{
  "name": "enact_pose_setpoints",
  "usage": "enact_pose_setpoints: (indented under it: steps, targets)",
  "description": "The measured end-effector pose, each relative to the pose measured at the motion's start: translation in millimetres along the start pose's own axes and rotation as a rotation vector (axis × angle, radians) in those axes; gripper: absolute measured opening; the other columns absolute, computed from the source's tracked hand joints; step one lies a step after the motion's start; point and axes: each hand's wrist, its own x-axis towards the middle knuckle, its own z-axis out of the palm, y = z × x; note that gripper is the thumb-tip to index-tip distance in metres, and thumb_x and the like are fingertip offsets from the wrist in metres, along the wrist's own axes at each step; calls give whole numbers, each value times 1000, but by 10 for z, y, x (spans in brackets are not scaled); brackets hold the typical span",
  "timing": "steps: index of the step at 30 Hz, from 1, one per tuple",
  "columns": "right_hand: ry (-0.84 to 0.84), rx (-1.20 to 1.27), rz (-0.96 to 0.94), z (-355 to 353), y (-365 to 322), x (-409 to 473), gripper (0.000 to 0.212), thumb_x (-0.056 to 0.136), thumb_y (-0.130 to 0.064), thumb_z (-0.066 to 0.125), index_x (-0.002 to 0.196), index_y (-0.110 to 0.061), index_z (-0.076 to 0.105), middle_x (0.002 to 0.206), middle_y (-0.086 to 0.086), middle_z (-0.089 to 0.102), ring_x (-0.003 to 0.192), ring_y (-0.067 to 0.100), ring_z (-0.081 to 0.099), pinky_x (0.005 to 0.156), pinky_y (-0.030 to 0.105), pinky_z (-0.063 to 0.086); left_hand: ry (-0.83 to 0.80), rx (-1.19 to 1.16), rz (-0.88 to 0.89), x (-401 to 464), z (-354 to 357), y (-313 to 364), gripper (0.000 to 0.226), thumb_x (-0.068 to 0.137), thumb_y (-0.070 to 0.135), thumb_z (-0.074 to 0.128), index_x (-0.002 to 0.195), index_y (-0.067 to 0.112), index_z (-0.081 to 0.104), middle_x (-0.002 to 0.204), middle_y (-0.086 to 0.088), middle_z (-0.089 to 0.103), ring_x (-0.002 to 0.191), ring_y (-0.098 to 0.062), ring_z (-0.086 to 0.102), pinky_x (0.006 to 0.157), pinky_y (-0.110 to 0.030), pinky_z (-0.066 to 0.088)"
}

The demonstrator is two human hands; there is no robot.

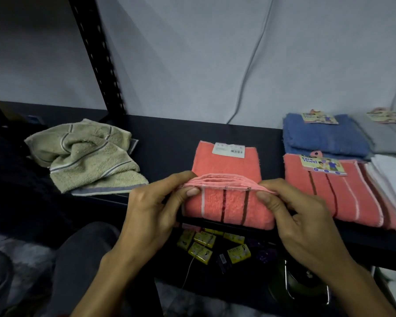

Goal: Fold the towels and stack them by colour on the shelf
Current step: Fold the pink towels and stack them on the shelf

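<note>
I am seeing one crumpled beige towel (87,154) lying at nine o'clock on the shelf (169,131). My left hand (153,209) and right hand (293,209) are pinching the coral towel (226,179) between them, thumbs on its folded edge. At three o'clock one folded coral towel (334,193), one blue towel (322,138), one grey towel (384,138) and one white towel (391,179) are resting.

So it's a dark shelf (169,133), and the coral towel (226,168) being folded sits right at its front edge. Left of that towel, well apart, there's a crumpled beige towel (87,154). Just to its right lies a folded coral towel with a label (334,191), a blue one (322,136) behind that, then grey (384,138) and white (391,177) ones further right.
</note>
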Motion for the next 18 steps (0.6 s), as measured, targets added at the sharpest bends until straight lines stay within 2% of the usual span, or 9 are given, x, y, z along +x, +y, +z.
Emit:
enact_pose_setpoints:
  steps: [1, 3, 5, 7, 8, 10, 12, 16, 18]
  targets:
    - [-28, 17, 27, -51, -48, 53, 20, 101, -37, 54, 103, -28, 71, 76, 1, 67, 63, 28, 60, 57, 39, 47, -24, -34, -27, 55, -44, 26, 15, 94, 21, 69, 107, 26, 74, 94, 18, 75, 81, 0, 71, 73, -11, 49]
    - [-62, 47, 76, -166, -116, 196, 16, 99, -38, 59, 100, -32, 74, 84, -3, 73, 72, 24, 67, 65, 39, 52, -78, -57, -70, 211, -132, 44, 15, 93, 31, 70, 107, 29, 75, 100, 19, 76, 91, -3, 73, 80, -19, 54]
    - [-85, 44, 97, -274, -140, 399, 14, 92, -34, 65, 99, -31, 77, 92, -15, 75, 85, 8, 70, 75, 24, 52, -138, -35, -102, 425, -177, 8, 22, 93, 39, 68, 110, 28, 76, 102, 18, 75, 96, -5, 72, 85, -29, 56]
    - [-139, 16, 114, -332, -80, 675, 13, 92, -27, 67, 99, -32, 77, 94, -20, 75, 91, 1, 69, 80, 17, 51, -195, -20, -115, 675, -145, -74, 24, 95, 40, 64, 113, 29, 76, 103, 16, 75, 100, -5, 71, 90, -36, 56]
    - [-168, -3, 125, -340, -7, 828, 13, 92, -24, 68, 98, -31, 77, 94, -20, 75, 92, -1, 69, 83, 17, 51, -221, 5, -112, 801, -90, -132, 23, 97, 39, 62, 114, 30, 76, 103, 15, 75, 101, -4, 70, 93, -36, 54]
    - [-212, -40, 146, -319, 202, 1125, 15, 93, -19, 69, 97, -31, 76, 93, -17, 76, 92, -2, 69, 87, 21, 53, -253, 120, -90, 1028, 58, -275, 21, 101, 32, 59, 114, 30, 76, 103, 11, 76, 99, -4, 68, 92, -22, 50]
    - [-222, -69, 172, -267, 418, 1357, 18, 93, -14, 69, 94, -30, 75, 92, -15, 76, 89, -3, 69, 88, 23, 52, -282, 201, -96, 1204, 213, -420, 23, 104, 27, 56, 109, 22, 78, 100, 8, 77, 95, -6, 68, 83, -11, 45]
    - [-242, -97, 261, -141, 748, 1546, 16, 93, -9, 68, 95, -22, 77, 93, -10, 75, 88, 0, 69, 90, 27, 54, -385, 255, -223, 1410, 494, -743, 34, 106, 32, 51, 99, 10, 76, 92, -3, 76, 88, -19, 69, 83, -33, 52]
    - [-262, -155, 291, -74, 877, 1585, 13, 93, -11, 67, 98, -16, 78, 94, -6, 76, 92, 7, 70, 93, 35, 56, -428, 248, -287, 1464, 593, -869, 34, 106, 32, 51, 102, 10, 76, 95, -4, 76, 92, -19, 69, 84, -33, 53]
